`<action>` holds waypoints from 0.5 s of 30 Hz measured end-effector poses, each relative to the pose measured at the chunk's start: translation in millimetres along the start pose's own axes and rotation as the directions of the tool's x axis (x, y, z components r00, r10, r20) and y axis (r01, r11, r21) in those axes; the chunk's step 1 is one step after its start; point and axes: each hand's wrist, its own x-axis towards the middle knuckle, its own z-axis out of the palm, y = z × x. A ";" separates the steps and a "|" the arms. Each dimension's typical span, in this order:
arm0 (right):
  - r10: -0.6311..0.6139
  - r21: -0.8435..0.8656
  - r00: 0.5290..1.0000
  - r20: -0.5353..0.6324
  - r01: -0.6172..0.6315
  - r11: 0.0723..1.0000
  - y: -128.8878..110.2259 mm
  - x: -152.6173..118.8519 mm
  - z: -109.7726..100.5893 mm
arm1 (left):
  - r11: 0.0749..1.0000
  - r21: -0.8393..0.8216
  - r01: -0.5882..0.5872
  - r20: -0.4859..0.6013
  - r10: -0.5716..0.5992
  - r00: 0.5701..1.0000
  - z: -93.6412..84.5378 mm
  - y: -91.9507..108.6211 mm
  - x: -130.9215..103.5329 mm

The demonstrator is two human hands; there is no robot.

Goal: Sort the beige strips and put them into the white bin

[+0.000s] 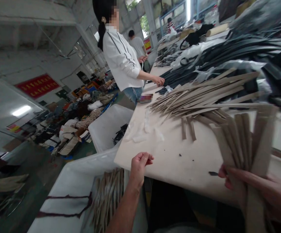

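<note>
A long pale work table (169,155) is seen from above by a person standing at its near edge. The right hand (256,191), at the lower right, is closed around the lower ends of a fanned bundle of flat beige strips (242,142); the strips rise from the fist and spread apart at their tops, slightly blurred. The left hand (140,163) is held at the table's near edge with its fingers loosely curled and nothing in them; whether it touches the edge cannot be told.

Below the left forearm, a white plastic bin (65,194) holds a loose heap of similar beige strips (107,197). Farther along the table, a large spread pile of long beige strips (200,94) lies fanned across the surface, and beyond it a mass of dark straps (227,55) is stacked. 2 short strips (188,127) lie apart on the bare tabletop.

The strips are judged to be light, thin and fairly stiff, yet likely to slide against each other; a firm pinch near 1 end, as shown, is judged to keep them gathered, while a loose hold would probably let them splay or slip.

A co-worker in a white jacket (122,61) stands at the table's left side, well apart, with a hand resting near the dark straps. A second white bin (108,127) stands on the floor beside the table.
</note>
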 end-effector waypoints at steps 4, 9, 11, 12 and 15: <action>0.158 0.252 0.895 0.417 -0.281 0.926 -17.3 -2.6 29.6 | 0.981 -0.183 0.061 0.085 -0.046 0.995 23.8 2.6 -34.4; 0.130 0.203 0.839 0.529 -0.274 0.940 -43.6 3.5 65.8 | 0.989 -0.132 0.072 0.213 -0.043 0.976 34.9 6.4 -57.2; 0.094 0.179 0.853 0.513 -0.214 0.960 -49.6 5.9 73.8 | 0.991 -0.111 0.078 0.241 -0.049 0.969 36.0 8.5 -62.6; 0.073 0.167 0.861 0.504 -0.180 0.969 -51.2 6.6 76.5 | 0.993 -0.092 0.073 0.246 -0.049 0.968 36.3 9.4 -64.6; 0.029 0.111 0.868 0.496 -0.096 0.989 -51.4 7.2 80.4 | 0.999 -0.030 0.032 0.249 -0.023 0.968 37.2 10.6 -67.9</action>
